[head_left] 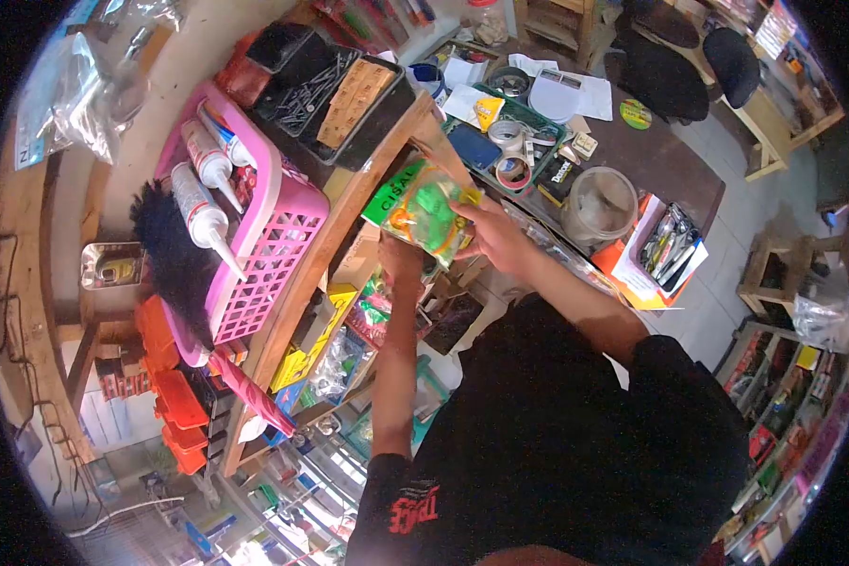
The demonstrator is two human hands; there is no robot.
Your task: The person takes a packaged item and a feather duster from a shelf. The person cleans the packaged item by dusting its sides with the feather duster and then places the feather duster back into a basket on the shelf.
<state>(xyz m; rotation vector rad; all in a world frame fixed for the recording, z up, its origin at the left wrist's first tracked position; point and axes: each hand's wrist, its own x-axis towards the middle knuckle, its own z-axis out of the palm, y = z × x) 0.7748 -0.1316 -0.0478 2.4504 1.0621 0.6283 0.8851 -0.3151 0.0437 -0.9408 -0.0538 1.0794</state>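
My right hand grips a clear plastic packet by its right edge, thumb on top. The packet has a green header lettered "CISAL", with bright green and orange contents whose kind I cannot make out. My left hand is just below the packet's lower left corner. Its fingers are hidden by the packet, so its grip does not show. Under both hands, shelf compartments hold a cardboard box and several bagged goods.
A pink basket with sealant tubes stands on the wooden shelf at left, beside a black bin of nails. The dark table at upper right bears a green tray, a round clear tub and a box of pens.
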